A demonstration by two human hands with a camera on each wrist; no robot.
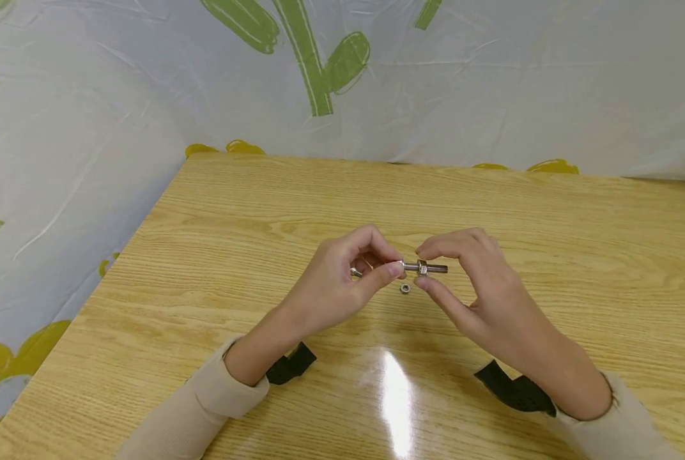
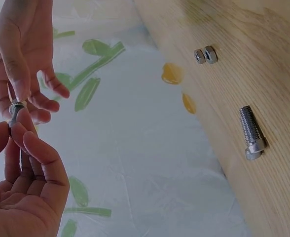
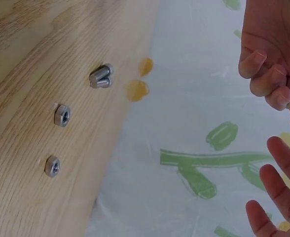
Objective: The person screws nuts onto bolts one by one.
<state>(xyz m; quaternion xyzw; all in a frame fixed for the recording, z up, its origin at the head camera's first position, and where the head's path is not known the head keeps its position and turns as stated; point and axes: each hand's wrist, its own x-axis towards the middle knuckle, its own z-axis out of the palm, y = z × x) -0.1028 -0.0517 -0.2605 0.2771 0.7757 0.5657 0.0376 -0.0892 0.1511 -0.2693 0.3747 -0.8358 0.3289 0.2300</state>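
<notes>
In the head view my left hand (image 1: 337, 281) pinches a metal bolt (image 1: 438, 269) between thumb and fingertips, its threaded shank level and aimed right. A hex nut (image 1: 422, 267) sits partway along that shank. My right hand (image 1: 486, 294) has its thumb tip just below the nut and its index fingertip just above, pinching lightly; its other fingers are spread in the right wrist view. The bolt's head is hidden by my left fingers. Below the bolt, a loose nut (image 1: 405, 289) lies on the table.
Two cylinder-headed bolts (image 2: 251, 129) lie together on the wooden table (image 1: 216, 255), partly hidden behind my left hand in the head view. Two loose nuts (image 3: 62, 115) lie apart from them. A patterned plastic sheet (image 1: 463, 96) hangs behind the table edge.
</notes>
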